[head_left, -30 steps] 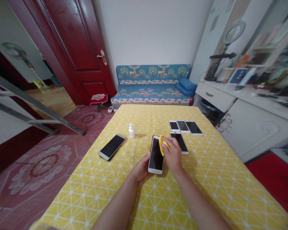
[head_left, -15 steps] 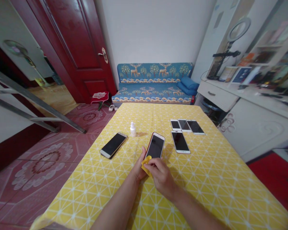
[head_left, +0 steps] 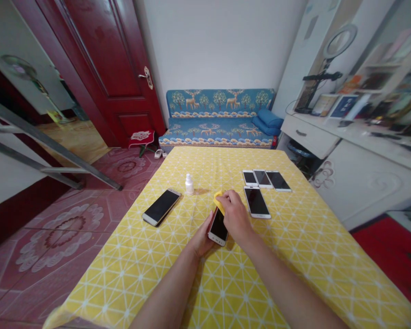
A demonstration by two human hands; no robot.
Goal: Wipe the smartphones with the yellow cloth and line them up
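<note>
On the table (head_left: pixel 294 256), a bottle (head_left: pixel 189 184) stands behind a phone (head_left: pixel 160 207), seemingly apart.

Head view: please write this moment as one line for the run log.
left hand: holds phone | right hand: presses yellow cloth on phone | beside: white bottle, five other phones

Light: bright, even daylight.
Shadows: soft, short, beside the bottle (head_left: pixel 189 184).
Glare: faint on the door (head_left: pixel 99 68).
Edges: strongly bent, shelves (head_left: pixel 390 87) blurred.

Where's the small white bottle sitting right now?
In the head view the small white bottle stands upright on the yellow tablecloth, left of centre, between the lone dark phone and the yellow cloth.
</note>
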